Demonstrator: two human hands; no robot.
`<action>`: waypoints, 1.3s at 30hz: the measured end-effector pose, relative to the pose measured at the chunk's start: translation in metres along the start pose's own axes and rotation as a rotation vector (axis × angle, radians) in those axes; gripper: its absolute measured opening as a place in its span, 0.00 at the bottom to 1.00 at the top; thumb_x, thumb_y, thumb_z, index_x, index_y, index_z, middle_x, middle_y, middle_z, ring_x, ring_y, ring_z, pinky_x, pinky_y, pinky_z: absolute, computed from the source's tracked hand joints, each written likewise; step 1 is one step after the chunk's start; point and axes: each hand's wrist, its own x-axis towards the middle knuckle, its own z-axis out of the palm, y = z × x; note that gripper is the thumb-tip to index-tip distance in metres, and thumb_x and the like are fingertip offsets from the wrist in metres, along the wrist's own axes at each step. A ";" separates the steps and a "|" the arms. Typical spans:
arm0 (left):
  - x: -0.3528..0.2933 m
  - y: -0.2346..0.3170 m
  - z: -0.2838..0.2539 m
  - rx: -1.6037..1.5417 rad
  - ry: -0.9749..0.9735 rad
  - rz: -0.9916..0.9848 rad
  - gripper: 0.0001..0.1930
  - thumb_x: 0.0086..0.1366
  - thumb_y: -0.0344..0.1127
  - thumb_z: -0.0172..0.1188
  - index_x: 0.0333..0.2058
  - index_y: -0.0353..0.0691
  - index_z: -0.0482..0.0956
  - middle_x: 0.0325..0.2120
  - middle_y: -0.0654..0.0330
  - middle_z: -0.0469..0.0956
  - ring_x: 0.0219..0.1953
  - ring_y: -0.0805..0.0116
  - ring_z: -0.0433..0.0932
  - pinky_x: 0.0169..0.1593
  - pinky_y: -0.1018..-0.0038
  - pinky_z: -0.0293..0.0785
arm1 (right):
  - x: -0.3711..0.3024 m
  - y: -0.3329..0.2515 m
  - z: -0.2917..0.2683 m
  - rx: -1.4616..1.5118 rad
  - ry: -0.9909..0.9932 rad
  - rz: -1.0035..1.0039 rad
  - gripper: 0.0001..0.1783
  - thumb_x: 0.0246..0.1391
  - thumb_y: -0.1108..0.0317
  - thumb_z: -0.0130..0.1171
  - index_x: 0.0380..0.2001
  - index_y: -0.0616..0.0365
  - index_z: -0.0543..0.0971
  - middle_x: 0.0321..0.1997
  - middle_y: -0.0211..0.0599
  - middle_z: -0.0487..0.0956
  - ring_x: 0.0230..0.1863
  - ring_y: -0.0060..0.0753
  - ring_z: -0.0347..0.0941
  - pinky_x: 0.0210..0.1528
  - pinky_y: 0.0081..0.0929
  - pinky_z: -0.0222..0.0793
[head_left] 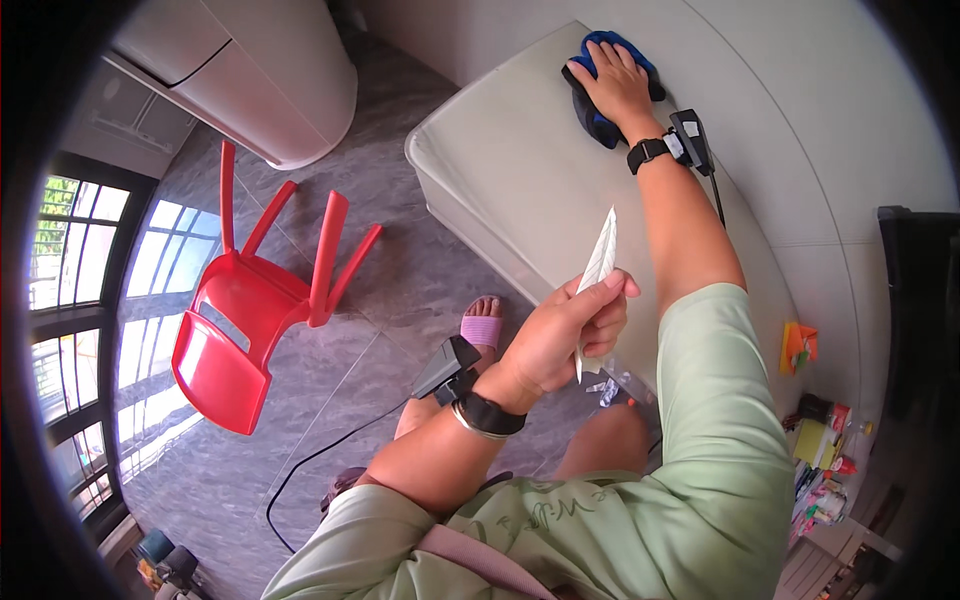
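Observation:
My left hand [572,335] is closed around a piece of folded white paper [602,252], thumb along one side. The paper is narrow and creased, with a pointed tip sticking up past the fingers and another thin end showing below the hand. Farther off, my right hand [618,88] lies with fingers spread on a bunched blue and black cloth [590,118]. That cloth rests on the far end of a pale table [520,150], close to the wall. Each wrist wears a dark band with a small black device.
A red plastic chair [245,300] lies tipped over on the grey tiled floor [340,400] at left. Behind it stands a tall white rounded appliance [270,80]. Orange folded paper [798,345] and assorted small items [822,450] sit at the right. Cables trail from both wrist devices.

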 end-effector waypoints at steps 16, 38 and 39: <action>-0.002 0.006 0.002 -0.052 0.291 0.318 0.10 0.68 0.41 0.45 0.36 0.41 0.68 0.18 0.73 0.55 0.19 0.83 0.52 0.22 0.83 0.50 | 0.020 -0.081 0.004 0.082 0.111 -0.284 0.28 0.53 0.42 0.49 0.51 0.47 0.73 0.55 0.30 0.72 0.61 0.38 0.61 0.57 0.42 0.58; 0.009 -0.100 0.036 0.165 0.534 0.571 0.09 0.66 0.41 0.50 0.34 0.43 0.70 0.14 0.74 0.57 0.14 0.84 0.51 0.18 0.83 0.46 | -0.150 -0.113 -0.097 0.522 0.037 -0.413 0.26 0.48 0.52 0.58 0.51 0.47 0.73 0.58 0.29 0.70 0.64 0.39 0.56 0.62 0.44 0.50; 0.010 -0.110 0.041 0.168 0.493 0.541 0.09 0.66 0.40 0.50 0.35 0.41 0.71 0.14 0.73 0.57 0.14 0.84 0.52 0.18 0.83 0.46 | -0.163 -0.100 -0.105 0.483 0.052 -0.368 0.26 0.48 0.52 0.58 0.51 0.48 0.73 0.57 0.30 0.70 0.64 0.39 0.57 0.61 0.45 0.52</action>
